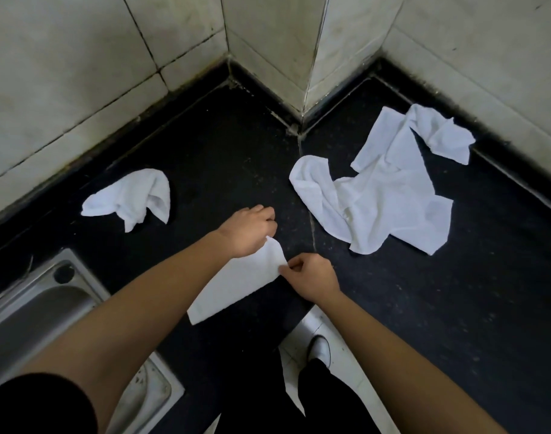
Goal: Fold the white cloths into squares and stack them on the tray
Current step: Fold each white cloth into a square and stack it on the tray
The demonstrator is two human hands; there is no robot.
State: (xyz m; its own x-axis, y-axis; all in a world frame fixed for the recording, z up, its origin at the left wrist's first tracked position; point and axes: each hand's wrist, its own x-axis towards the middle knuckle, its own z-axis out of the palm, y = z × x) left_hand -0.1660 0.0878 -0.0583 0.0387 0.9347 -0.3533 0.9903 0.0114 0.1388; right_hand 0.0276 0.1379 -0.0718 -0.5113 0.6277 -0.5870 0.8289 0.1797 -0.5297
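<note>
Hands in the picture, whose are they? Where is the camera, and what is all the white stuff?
They belong to a person; there is no machine here. The camera sits on the person's head and looks down, so you see both arms reaching in from below. The left hand and the right hand both hold the far end of one white cloth, which lies on a black counter. A crumpled cloth lies to the left. A loose heap of cloths lies to the right, near the tiled wall. The shiny metal thing at the lower left is a sink. The cloths should end up on a tray, but no tray shows in this picture.
</note>
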